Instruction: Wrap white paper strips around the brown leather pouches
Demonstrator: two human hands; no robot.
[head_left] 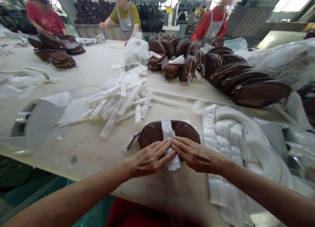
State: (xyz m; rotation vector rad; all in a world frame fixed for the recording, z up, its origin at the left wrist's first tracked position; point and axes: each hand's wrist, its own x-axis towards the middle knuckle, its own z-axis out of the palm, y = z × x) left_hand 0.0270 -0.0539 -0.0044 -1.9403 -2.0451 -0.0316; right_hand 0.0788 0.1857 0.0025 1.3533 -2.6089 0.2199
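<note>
A dark brown zipped handbag (150, 135) lies on the table right in front of me. Across its middle runs a white wrapping strip (167, 128), its lower end hanging past the bag's near edge. My left hand (152, 156) rests on the strip and the bag from the left, fingers stretched out flat. From the right, my right hand (197, 154) presses on the same strip with straight fingers, and the fingertips of both hands meet at the middle. A plastic-wrapped zipper pull (131, 141) sticks out at the bag's left end. My hands cover the bag's lower part.
Loose white strips (123, 100) are heaped beyond the bag. A tape dispenser (31, 122) stands at left, and white foam rolls (228, 138) lie at right. More brown bags (261, 92) are lined up behind. Across the table are co-workers (128, 20).
</note>
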